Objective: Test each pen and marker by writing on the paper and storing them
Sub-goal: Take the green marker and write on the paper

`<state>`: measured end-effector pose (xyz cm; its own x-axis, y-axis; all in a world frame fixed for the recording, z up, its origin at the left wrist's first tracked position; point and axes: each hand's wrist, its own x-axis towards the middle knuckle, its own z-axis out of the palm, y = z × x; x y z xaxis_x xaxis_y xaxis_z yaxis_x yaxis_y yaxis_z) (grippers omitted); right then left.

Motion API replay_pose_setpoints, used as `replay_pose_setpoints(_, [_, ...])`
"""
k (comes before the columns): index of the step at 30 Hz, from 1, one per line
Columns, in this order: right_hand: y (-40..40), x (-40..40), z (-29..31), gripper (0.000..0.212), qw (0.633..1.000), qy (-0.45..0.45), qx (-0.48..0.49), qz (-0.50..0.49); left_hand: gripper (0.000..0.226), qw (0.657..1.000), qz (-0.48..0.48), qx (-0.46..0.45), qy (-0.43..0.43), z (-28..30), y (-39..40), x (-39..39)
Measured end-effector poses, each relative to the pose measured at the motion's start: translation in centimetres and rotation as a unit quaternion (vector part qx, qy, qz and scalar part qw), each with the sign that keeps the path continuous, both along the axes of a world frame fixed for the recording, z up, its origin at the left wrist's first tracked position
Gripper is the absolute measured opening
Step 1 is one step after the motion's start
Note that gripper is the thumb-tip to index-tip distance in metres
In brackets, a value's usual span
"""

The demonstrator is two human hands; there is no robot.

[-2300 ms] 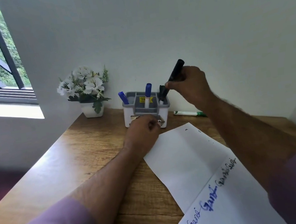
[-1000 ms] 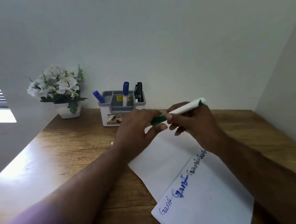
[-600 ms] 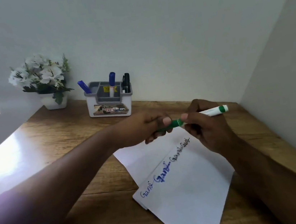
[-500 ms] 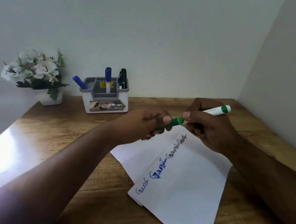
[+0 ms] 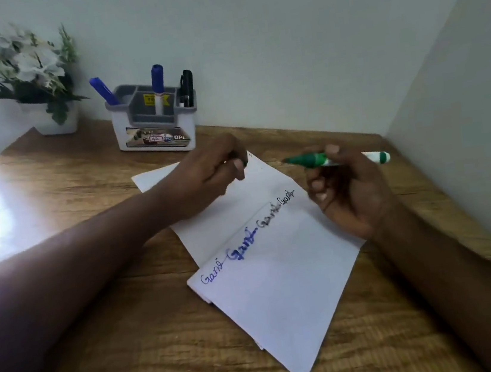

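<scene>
My right hand (image 5: pixel 345 191) grips a white and green marker (image 5: pixel 312 159), uncapped, its tip pointing left above the upper right edge of the white paper (image 5: pixel 278 281). My left hand (image 5: pixel 214 174) is closed over the paper's upper part, with a dark bit of what looks like the marker's cap showing at its fingertips. The paper lies on the wooden desk (image 5: pixel 101 329) and carries a slanted row of blue and black test scribbles. A grey and white pen holder (image 5: pixel 155 129) stands at the back against the wall, with two blue markers and black pens upright in it.
A white pot of white flowers (image 5: pixel 24 77) stands at the back left beside the holder. Walls close the desk at the back and on the right, forming a corner. Bright light glares on the desk's left part.
The black marker went into the holder, then my right hand took up the green marker. My hands have just pulled apart, baring the marker's tip.
</scene>
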<state>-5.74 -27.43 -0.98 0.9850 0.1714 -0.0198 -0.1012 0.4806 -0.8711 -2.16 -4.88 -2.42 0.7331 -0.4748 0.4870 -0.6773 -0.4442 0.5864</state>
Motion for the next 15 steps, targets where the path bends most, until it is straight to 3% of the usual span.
replay_pose_setpoints(3, [1.6,-1.1,-0.8,0.031,0.989,-0.051,-0.036,0.132,0.014,0.998,-0.001,-0.02,0.058,-0.1,0.8,-0.6])
replay_pose_setpoints(6, [2.5,-1.5,-1.9,0.028,0.969,-0.079,-0.126,0.199,0.029,0.997,0.004,-0.008,0.082,0.9,1.2,-1.2])
replay_pose_setpoints(8, [2.5,-1.2,-2.1,0.028,0.96,-0.09,-0.173,0.201,0.043,0.991,0.029,0.073,0.108,1.6,2.5,-1.9])
replay_pose_setpoints(10, [2.2,-0.7,-2.1,0.034,0.959,-0.105,-0.192,0.183,0.027,0.973,0.006,0.167,0.156,1.2,4.3,-2.8])
replay_pose_setpoints(11, [2.0,-0.4,-1.9,0.033,0.956,-0.118,-0.207,0.17,0.012,0.964,-0.01,0.192,0.183,0.9,5.2,-3.3])
replay_pose_setpoints(12, [1.8,-0.1,-1.8,0.028,0.952,-0.136,-0.224,0.157,0.011,0.959,-0.025,0.205,0.195,0.7,5.8,-3.9])
replay_pose_setpoints(15, [1.7,0.1,-0.9,0.01,0.945,-0.183,-0.239,0.131,0.03,0.949,-0.049,0.219,0.223,1.0,6.0,-4.6])
